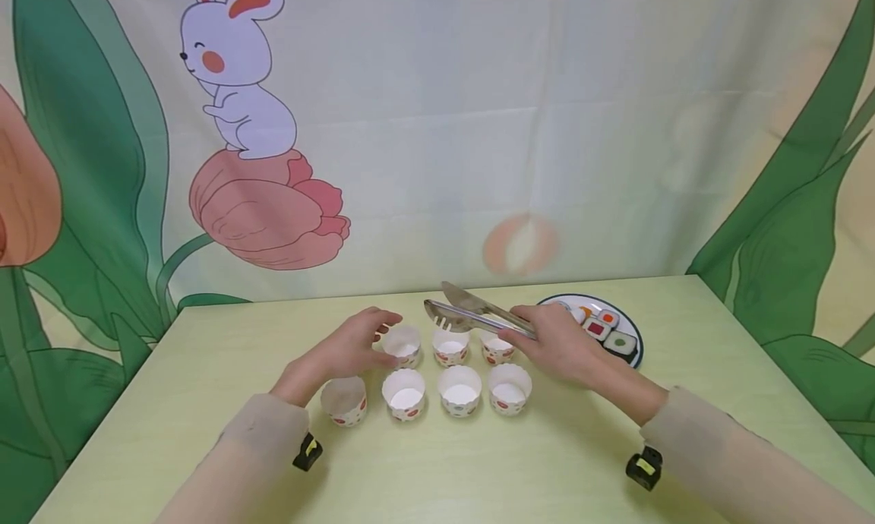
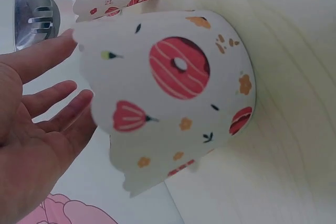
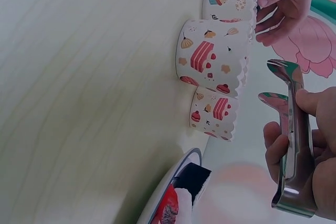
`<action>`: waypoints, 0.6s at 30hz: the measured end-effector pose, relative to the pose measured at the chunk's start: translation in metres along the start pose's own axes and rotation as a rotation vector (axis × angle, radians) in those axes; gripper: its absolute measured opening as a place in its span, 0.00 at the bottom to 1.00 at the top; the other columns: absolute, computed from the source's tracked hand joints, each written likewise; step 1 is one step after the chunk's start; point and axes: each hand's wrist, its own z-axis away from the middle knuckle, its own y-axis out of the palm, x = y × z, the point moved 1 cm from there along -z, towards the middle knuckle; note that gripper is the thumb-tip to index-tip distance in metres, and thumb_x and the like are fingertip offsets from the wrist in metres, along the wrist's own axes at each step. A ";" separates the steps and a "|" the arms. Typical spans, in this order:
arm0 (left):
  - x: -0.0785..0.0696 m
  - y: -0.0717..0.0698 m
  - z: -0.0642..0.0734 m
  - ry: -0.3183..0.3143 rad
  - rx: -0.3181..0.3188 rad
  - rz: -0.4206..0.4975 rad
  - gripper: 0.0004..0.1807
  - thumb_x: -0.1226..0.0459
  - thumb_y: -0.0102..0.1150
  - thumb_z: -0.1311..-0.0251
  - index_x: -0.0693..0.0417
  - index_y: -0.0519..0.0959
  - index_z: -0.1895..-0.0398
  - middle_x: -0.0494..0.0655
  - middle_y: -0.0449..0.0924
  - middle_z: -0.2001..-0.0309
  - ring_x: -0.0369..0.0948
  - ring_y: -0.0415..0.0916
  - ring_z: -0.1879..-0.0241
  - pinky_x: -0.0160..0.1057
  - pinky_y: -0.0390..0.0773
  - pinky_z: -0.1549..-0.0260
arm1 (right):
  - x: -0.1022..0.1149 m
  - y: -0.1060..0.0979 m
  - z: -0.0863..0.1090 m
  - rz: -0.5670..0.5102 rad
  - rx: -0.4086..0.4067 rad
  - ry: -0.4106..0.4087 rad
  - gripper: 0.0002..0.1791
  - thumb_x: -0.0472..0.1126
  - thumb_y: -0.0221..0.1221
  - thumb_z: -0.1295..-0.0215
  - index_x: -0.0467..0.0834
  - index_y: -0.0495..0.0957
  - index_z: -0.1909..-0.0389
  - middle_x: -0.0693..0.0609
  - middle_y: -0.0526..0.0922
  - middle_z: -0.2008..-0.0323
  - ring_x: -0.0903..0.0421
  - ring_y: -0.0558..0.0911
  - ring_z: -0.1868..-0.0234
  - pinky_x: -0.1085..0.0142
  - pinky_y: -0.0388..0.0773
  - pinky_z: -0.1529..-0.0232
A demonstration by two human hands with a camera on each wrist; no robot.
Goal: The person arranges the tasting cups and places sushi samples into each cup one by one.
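My left hand point(image 1: 358, 344) is beside the left paper cup point(image 1: 402, 348) of the back row, thumb by its near side and fingers loosely spread behind. In the left wrist view this hand point(image 2: 39, 93) is partly covered by a near paper cup point(image 2: 157, 77) with a donut print; whether it touches a cup cannot be told. My right hand point(image 1: 557, 340) grips metal tongs point(image 1: 478, 316), whose parted ends are over the back cups. In the right wrist view, fingers and thumb wrap the tongs point(image 3: 294, 145), and nothing shows between the tips.
Several scalloped paper cups stand in two rows, including a front cup point(image 1: 460, 391). A blue-rimmed plate point(image 1: 640, 334) at the back right bears sushi pieces point(image 1: 597, 327). Behind the pale table point(image 1: 424, 478) hangs a printed cloth point(image 1: 437, 144).
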 end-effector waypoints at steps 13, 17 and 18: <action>-0.001 0.004 -0.006 -0.024 0.013 -0.074 0.37 0.65 0.75 0.42 0.68 0.70 0.31 0.63 0.74 0.41 0.57 0.74 0.42 0.54 0.76 0.42 | -0.009 -0.002 0.002 0.027 -0.034 -0.033 0.09 0.44 0.65 0.28 0.42 0.81 0.64 0.57 0.73 0.80 0.59 0.68 0.77 0.63 0.67 0.71; -0.001 0.005 -0.008 -0.030 0.017 -0.091 0.38 0.64 0.76 0.42 0.68 0.70 0.30 0.62 0.75 0.40 0.56 0.74 0.41 0.54 0.75 0.41 | -0.010 -0.003 0.003 0.027 -0.031 -0.021 0.09 0.44 0.65 0.29 0.42 0.82 0.64 0.57 0.73 0.80 0.60 0.68 0.77 0.64 0.67 0.72; -0.001 0.005 -0.009 -0.029 0.018 -0.095 0.38 0.63 0.76 0.42 0.68 0.70 0.31 0.62 0.75 0.40 0.56 0.74 0.41 0.54 0.75 0.41 | -0.011 -0.003 0.003 0.027 -0.031 -0.015 0.09 0.44 0.65 0.29 0.42 0.82 0.64 0.57 0.73 0.80 0.60 0.68 0.78 0.64 0.67 0.72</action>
